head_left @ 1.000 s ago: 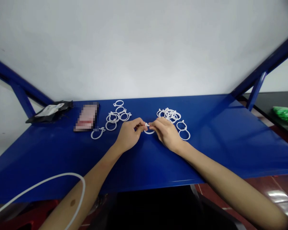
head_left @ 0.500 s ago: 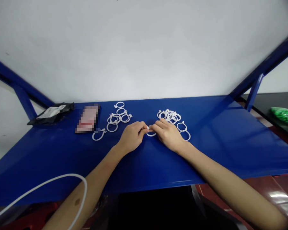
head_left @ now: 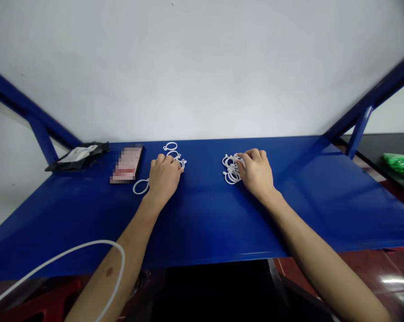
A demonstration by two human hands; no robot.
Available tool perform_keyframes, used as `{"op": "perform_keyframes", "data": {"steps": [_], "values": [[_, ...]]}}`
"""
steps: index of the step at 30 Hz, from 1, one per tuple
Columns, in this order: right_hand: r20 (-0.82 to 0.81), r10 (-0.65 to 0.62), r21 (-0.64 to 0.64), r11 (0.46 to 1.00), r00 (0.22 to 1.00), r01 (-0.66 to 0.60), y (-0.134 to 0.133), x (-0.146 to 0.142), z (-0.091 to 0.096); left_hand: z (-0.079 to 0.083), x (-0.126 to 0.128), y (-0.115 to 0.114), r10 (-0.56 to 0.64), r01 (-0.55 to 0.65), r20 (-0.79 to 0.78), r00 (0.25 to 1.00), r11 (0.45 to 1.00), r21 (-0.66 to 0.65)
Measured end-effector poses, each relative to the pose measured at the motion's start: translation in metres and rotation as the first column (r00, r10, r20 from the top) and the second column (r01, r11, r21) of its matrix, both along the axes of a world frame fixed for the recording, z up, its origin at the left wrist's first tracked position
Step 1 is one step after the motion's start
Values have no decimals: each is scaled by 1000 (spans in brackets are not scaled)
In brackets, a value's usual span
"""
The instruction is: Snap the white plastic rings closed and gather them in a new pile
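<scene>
White curtain rings with small eyelets lie in two groups on the blue table. My left hand (head_left: 164, 176) reaches down over the left group, its fingers curled and the tips hidden. A ring (head_left: 140, 187) shows to its left, another ring (head_left: 170, 146) lies behind it, and a few more peek out by the fingertips. My right hand (head_left: 257, 174) is at the right pile of rings (head_left: 233, 175), with thumb and index finger closed in around white rings at the pile's edge. That hand covers part of the pile.
A phone (head_left: 128, 164), partly blurred out, lies left of the rings. Beyond it is a black plastic packet (head_left: 77, 156) with a white label. A white cable (head_left: 67, 250) loops over my left forearm. Blue frame bars (head_left: 359, 129) rise at both sides; a green bag (head_left: 401, 164) sits far right.
Both hands have parted from the ring they held together at the centre. My left hand moved left onto the left group; my right hand moved right to the right pile.
</scene>
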State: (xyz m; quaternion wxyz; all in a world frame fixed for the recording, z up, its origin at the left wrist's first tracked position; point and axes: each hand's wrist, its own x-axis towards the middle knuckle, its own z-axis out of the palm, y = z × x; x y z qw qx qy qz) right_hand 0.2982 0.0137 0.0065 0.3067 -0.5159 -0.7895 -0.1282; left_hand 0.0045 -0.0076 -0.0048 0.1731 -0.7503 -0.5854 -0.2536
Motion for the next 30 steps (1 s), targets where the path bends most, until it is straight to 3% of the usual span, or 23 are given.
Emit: {"op": "perform_keyframes", "data": {"steps": [3,6,9,13,16,19,23,26,30], "values": [[-55,27,52,998,998,-24,-9,-10,5,13,11,-8,45,-48,-56,997,997,-61],[-141,148,20,989,979,-147,-21,-24,10,24,29,-20,33,-35,-48,998,999,-31],[-253,256,-122,948,933,-293,-33,-36,11,28,46,-29,-143,145,-35,989,987,75],[-357,247,-296,885,901,-359,-41,-47,11,24,61,-36,-401,406,-62,914,905,131],[-434,245,-320,858,867,-402,-42,-49,10,21,64,-37,-470,470,-31,882,875,115],[-457,250,-285,868,854,-406,-40,-47,7,21,65,-37,-511,496,92,855,856,147],[-457,263,-255,876,850,-408,-39,-46,4,21,64,-36,-430,388,294,853,901,192],[-486,283,-274,849,827,-452,-40,-46,4,22,61,-34,-295,303,428,855,952,50],[-490,308,-280,830,816,-482,-41,-46,6,27,59,-32,-225,367,564,794,918,-150]]}}
